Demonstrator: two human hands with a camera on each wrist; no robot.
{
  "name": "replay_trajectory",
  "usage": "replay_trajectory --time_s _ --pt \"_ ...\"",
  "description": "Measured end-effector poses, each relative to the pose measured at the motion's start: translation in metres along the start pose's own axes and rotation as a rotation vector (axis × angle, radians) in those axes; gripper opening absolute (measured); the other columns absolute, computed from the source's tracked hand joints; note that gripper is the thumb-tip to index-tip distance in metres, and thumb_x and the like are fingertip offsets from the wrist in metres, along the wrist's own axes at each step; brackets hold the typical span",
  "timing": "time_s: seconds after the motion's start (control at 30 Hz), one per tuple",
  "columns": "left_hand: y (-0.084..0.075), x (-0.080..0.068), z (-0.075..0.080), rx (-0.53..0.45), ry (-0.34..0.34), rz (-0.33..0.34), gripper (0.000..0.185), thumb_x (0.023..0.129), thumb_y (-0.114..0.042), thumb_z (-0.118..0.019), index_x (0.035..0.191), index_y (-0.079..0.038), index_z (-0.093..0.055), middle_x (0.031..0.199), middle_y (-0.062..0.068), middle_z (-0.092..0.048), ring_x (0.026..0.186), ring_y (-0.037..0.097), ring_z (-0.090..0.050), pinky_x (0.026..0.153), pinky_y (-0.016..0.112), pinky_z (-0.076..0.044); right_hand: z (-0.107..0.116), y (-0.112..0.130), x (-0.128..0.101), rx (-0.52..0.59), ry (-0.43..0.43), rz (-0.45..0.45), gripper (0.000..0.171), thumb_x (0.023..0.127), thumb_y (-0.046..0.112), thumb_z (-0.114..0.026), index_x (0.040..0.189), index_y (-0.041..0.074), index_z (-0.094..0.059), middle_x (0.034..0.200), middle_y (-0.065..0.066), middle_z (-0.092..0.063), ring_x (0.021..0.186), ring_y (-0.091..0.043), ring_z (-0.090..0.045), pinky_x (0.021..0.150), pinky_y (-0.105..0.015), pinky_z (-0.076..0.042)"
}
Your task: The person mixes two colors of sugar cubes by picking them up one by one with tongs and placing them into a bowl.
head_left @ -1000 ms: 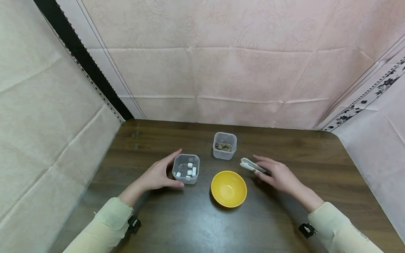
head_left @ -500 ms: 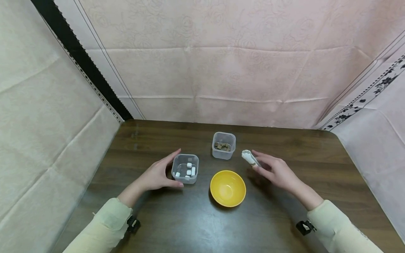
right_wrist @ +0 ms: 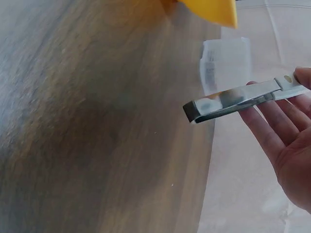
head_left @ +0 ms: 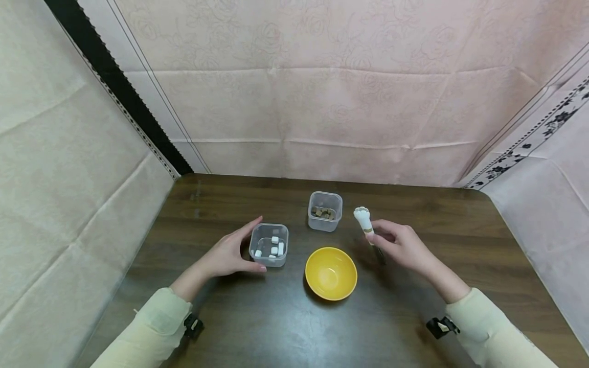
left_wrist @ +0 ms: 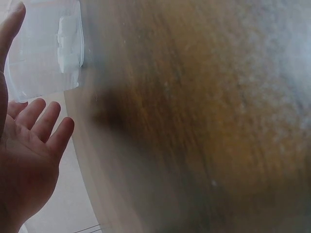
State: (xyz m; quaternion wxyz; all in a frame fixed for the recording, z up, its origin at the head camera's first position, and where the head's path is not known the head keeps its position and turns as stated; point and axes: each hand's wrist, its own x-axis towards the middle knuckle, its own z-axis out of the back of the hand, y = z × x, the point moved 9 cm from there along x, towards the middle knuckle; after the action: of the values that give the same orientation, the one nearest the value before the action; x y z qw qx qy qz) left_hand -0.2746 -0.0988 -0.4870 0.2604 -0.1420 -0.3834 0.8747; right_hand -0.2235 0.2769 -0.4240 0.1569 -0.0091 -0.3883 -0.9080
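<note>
"What is the right hand doing?"
"The right hand (head_left: 402, 244) pinches a pair of tongs (right_wrist: 235, 99) between thumb and fingers, right of the yellow bowl (head_left: 331, 276). Their white tips point toward the table's far edge, the bent metal end toward the person."

"And the left?"
"The left hand (head_left: 232, 253) is spread wide, thumb and fingers around the left side of a clear tub (head_left: 264, 243) of white cubes (head_left: 274, 239). I cannot tell how firmly it touches."

"Anything else?"
"A second tub (head_left: 322, 225), holding brown cubes (head_left: 323, 213), stands behind the bowl. Everything sits on a dark wooden table (head_left: 257, 322), except the tongs, held in the hand."
</note>
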Motion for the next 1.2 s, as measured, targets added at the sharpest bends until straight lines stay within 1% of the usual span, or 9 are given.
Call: replay_trajectory --time_s 0.1,0.23,0.37,0.53,0.63,0.73,0.9,1.03,1.2 --pt "0.0002 0.0000 -0.0002 -0.003 0.001 -0.005 0.122 0.078 -0.043 -0.097 0.172 -0.021 -0.022 0.174 0.011 -0.031 0.156 0.040 -0.035 0.121 0.070 -0.030 0.0005 0.0016 0.0013 0.058 0.013 0.007 0.025 0.105 0.015 -0.070 0.129 0.006 -0.072 0.114 -0.009 -0.079 0.096 -0.019 -0.074 0.085 -0.025 -0.060" --pt "0.0002 -0.0005 -0.0004 -0.008 0.001 -0.005 0.122 0.078 -0.043 -0.098 0.172 -0.022 -0.022 0.174 0.010 -0.031 0.157 0.039 -0.035 0.121 0.070 -0.030 -0.0005 0.0013 0.0021 0.146 0.037 -0.010 0.025 0.108 0.017 -0.066 0.129 0.004 -0.070 0.120 -0.008 -0.079 0.107 -0.025 -0.077 0.091 -0.022 -0.057" --pt "0.0017 -0.0006 -0.0009 -0.009 0.001 -0.005 0.122 0.078 -0.041 -0.098 0.172 -0.021 -0.022 0.175 0.009 -0.030 0.157 0.039 -0.034 0.122 0.070 -0.029 -0.0020 0.0002 0.0024 0.223 0.057 -0.035 0.024 0.110 0.017 -0.062 0.128 0.001 -0.066 0.120 -0.010 -0.079 0.111 -0.028 -0.077 0.094 -0.020 -0.056" --pt "0.0033 -0.0003 -0.0016 -0.014 -0.001 0.005 0.122 0.078 -0.040 -0.098 0.172 -0.021 -0.022 0.175 0.007 -0.029 0.158 0.038 -0.033 0.122 0.069 -0.029 -0.0037 0.0007 0.0023 0.304 0.074 -0.049 0.026 0.111 0.016 -0.059 0.128 -0.004 -0.062 0.119 -0.014 -0.079 0.107 -0.026 -0.078 0.090 -0.028 -0.061" --pt "0.0030 -0.0006 -0.0017 -0.020 -0.001 0.011 0.122 0.077 -0.038 -0.098 0.172 -0.022 -0.022 0.175 0.007 -0.029 0.158 0.037 -0.032 0.122 0.070 -0.029 -0.0042 0.0008 0.0019 0.361 0.085 -0.064 0.027 0.112 0.016 -0.058 0.130 -0.004 -0.061 0.117 -0.017 -0.078 0.103 -0.025 -0.079 0.086 -0.036 -0.064" --pt "0.0033 -0.0006 -0.0017 -0.025 -0.002 0.015 0.122 0.077 -0.037 -0.099 0.172 -0.022 -0.023 0.175 0.006 -0.028 0.158 0.037 -0.032 0.123 0.069 -0.029 -0.0042 0.0008 0.0017 0.420 0.091 -0.084 0.028 0.112 0.017 -0.057 0.131 -0.003 -0.061 0.116 -0.024 -0.077 0.099 -0.028 -0.079 0.085 -0.041 -0.065" --pt "0.0036 -0.0011 -0.0016 -0.021 -0.002 0.012 0.122 0.077 -0.038 -0.099 0.172 -0.022 -0.023 0.175 0.006 -0.029 0.158 0.037 -0.033 0.123 0.069 -0.029 -0.0042 0.0013 0.0019 0.465 0.107 -0.123 0.031 0.114 0.021 -0.055 0.133 -0.003 -0.061 0.114 -0.033 -0.072 0.094 -0.031 -0.079 0.084 -0.042 -0.065" --pt "0.0041 -0.0013 -0.0017 -0.023 0.001 0.015 0.123 0.077 -0.040 -0.099 0.172 -0.024 -0.023 0.175 0.006 -0.030 0.158 0.036 -0.033 0.123 0.069 -0.029 -0.0057 -0.0015 0.0030 0.501 0.136 -0.150 0.032 0.114 0.023 -0.054 0.134 -0.003 -0.060 0.115 -0.037 -0.069 0.091 -0.032 -0.077 0.083 -0.046 -0.065" --pt "0.0049 -0.0011 -0.0022 -0.022 -0.001 0.011 0.123 0.077 -0.041 -0.098 0.172 -0.023 -0.023 0.175 0.006 -0.030 0.157 0.036 -0.034 0.123 0.069 -0.029 -0.0075 -0.0043 0.0044 0.548 0.186 -0.177 0.030 0.114 0.022 -0.055 0.134 0.000 -0.061 0.117 -0.040 -0.065 0.091 -0.032 -0.075 0.082 -0.052 -0.065"
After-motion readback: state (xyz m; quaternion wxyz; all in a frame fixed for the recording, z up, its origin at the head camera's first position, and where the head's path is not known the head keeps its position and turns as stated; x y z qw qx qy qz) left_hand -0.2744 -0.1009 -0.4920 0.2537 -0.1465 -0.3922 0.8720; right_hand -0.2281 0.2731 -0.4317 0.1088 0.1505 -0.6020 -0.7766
